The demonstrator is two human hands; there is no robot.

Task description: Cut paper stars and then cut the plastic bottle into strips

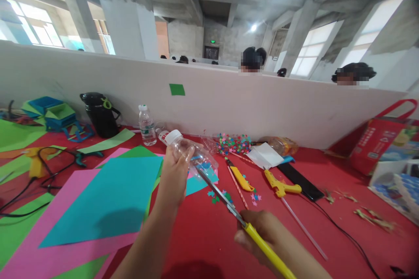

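My left hand (176, 168) is wrapped around a transparent plastic bottle (207, 160) with a white cap, tilted so that the cap points up and left. In my right hand (258, 229) is a pair of scissors (266, 248) with yellow handles and long metal blades. The blade tips reach the lower side of the bottle; whether they have gone through the plastic I cannot tell. Below the bottle lie a blue paper piece (195, 185) and scattered star sequins (214, 196). A yellow utility knife (241, 178) rests just to the right.
Coloured paper sheets (104, 200) cover the left side of the red table (203, 235). Yellow glue guns (279, 185) with cables lie on both sides. A black flask (100, 115) and a water bottle (147, 126) stand before the white partition (212, 104). A red bag (369, 144) is at right.
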